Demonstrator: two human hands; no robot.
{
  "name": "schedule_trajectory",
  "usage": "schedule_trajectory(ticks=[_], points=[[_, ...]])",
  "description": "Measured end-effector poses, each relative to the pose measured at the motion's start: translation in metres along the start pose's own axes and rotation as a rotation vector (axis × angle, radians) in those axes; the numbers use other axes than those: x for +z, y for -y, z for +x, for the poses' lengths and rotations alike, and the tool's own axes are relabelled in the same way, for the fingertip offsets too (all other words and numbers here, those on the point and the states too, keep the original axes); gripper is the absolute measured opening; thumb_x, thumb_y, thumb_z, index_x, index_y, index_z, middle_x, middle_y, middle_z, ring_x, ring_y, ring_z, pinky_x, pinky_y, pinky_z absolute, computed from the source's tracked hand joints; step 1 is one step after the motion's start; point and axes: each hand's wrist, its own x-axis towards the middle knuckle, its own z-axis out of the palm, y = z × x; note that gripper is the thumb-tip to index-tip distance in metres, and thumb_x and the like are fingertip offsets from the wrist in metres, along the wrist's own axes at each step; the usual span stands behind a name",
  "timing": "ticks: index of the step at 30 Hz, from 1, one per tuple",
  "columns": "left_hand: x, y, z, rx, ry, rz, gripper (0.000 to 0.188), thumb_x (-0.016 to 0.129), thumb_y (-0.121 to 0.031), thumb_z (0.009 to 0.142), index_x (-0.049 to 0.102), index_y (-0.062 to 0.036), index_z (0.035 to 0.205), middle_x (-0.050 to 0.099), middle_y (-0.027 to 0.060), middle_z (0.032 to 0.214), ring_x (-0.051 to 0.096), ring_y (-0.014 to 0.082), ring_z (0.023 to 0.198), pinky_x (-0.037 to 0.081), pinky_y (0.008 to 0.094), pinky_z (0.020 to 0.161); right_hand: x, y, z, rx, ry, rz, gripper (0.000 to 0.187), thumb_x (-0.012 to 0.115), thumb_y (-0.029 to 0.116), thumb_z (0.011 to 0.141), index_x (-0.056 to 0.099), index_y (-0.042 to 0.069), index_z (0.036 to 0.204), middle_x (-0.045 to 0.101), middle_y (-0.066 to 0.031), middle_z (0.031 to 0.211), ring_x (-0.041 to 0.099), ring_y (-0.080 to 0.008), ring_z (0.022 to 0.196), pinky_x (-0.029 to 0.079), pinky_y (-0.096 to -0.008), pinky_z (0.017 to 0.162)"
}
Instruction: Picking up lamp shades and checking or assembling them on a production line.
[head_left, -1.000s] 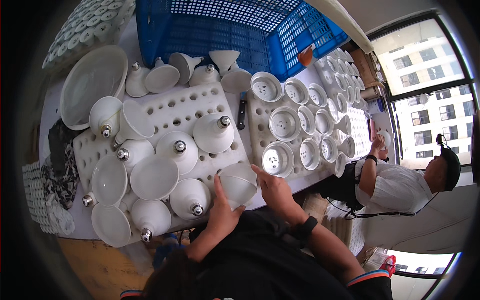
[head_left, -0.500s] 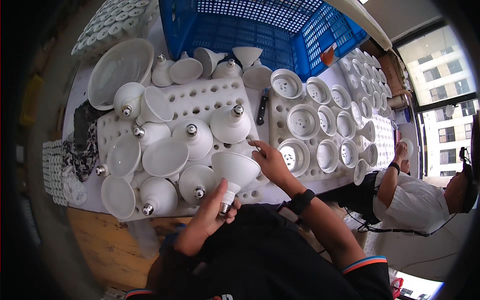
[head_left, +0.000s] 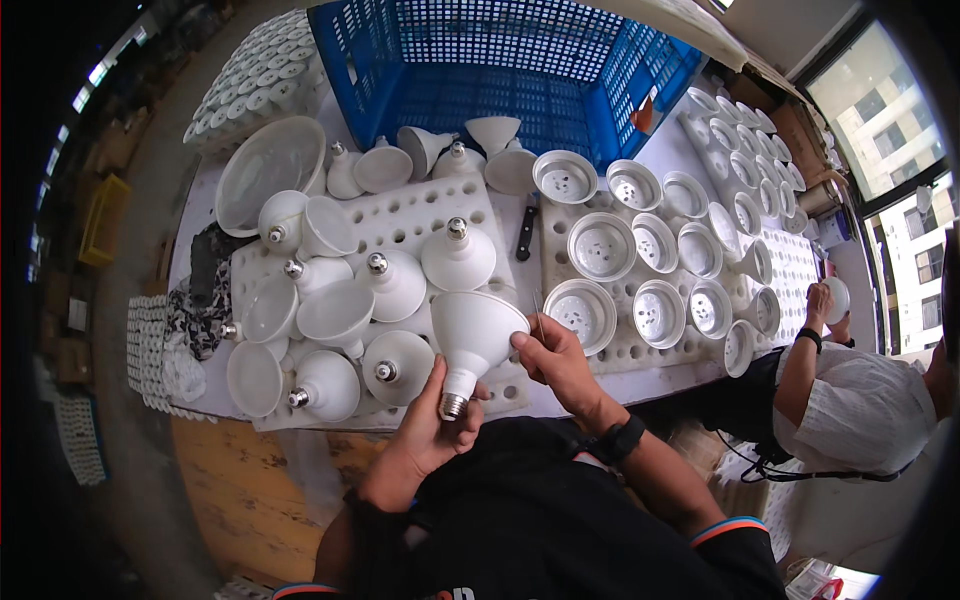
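By the foam board (head_left: 405, 222), left fingers (head_left: 466, 432) curl around a white bulb (head_left: 474, 332).

Daylight comes in through the big window (head_left: 880, 110) on the right, and it is so bright out there that some parts look almost white. The worktop (head_left: 655, 150) and the white lamp cups (head_left: 475, 335) are nice and bright, with soft shadows. Their metal tips (head_left: 457, 228) shine a little. The black shirt (head_left: 560, 510) is so dark that its folds hardly show. Far left, the floor (head_left: 150, 110) is dim and fuzzy. Corners go black, and straight lines bend near the edges.
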Motion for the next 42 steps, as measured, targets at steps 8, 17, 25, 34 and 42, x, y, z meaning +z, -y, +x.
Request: schedule_trajectory(ticks=[8, 17, 25, 34, 42], points=[[0.021, 0.014, -0.019, 0.562, -0.424, 0.686, 0.032, 0.047, -0.031, 0.091, 0.055, -0.0002, 0.097, 0.058, 0.0059, 0.073, 0.053, 0.0092, 0.05, 0.044, 0.0193, 0.047, -0.019, -0.002, -0.002, 0.27, 0.04, 0.077, 0.026, 0.057, 0.031, 0.086, 0.05, 0.007, 0.08, 0.036, 0.0075, 0.053, 0.024, -0.0022, 0.039, 0.017, -0.0206, 0.035], [0.019, 0.015, -0.02, 0.805, -0.451, 0.812, 0.037, 0.061, -0.004, 0.08, 0.051, -0.0003, 0.115, 0.048, 0.0032, 0.097, 0.052, 0.0052, 0.066, 0.044, 0.0183, 0.054, -0.023, -0.01, -0.012, 0.481, 0.155, 0.147, 0.024, 0.052, 0.03, 0.089, 0.048, 0.01, 0.078, 0.032, 0.0065, 0.051, 0.022, -0.0028, 0.036, 0.015, -0.0215, 0.032], [0.021, 0.02, -0.017, 0.818, -0.48, 0.66, 0.033, 0.06, -0.011, 0.084, 0.051, 0.0024, 0.113, 0.055, 0.003, 0.079, 0.049, 0.006, 0.061, 0.042, 0.0196, 0.052, -0.023, -0.012, -0.025, 0.52, 0.235, 0.125, 0.026, 0.049, 0.031, 0.091, 0.049, 0.009, 0.077, 0.031, 0.0066, 0.05, 0.021, -0.0031, 0.036, 0.016, -0.0204, 0.032], [0.035, 0.026, -0.012, 0.819, -0.42, 0.675, 0.034, 0.059, -0.014, 0.085, 0.051, 0.0035, 0.113, 0.053, 0.0004, 0.074, 0.045, 0.0044, 0.056, 0.039, 0.0182, 0.052, -0.031, -0.02, -0.04, 0.548, 0.233, 0.162, 0.03, 0.048, 0.032, 0.091, 0.049, 0.009, 0.072, 0.033, 0.006, 0.049, 0.022, -0.0038, 0.036, 0.017, -0.0207, 0.031], [0.05, 0.013, 0.019, 0.619, -0.306, 0.679, 0.034, 0.055, -0.018, 0.088, 0.051, 0.003, 0.115, 0.051, -0.0029, 0.077, 0.039, 0.0026, 0.055, 0.033, 0.0166, 0.051, -0.054, -0.033, -0.06, 0.434, 0.153, 0.341, 0.038, 0.048, 0.037, 0.09, 0.051, 0.006, 0.069, 0.036, 0.0036, 0.048, 0.024, -0.0046, 0.034, 0.019, -0.02, 0.031]])
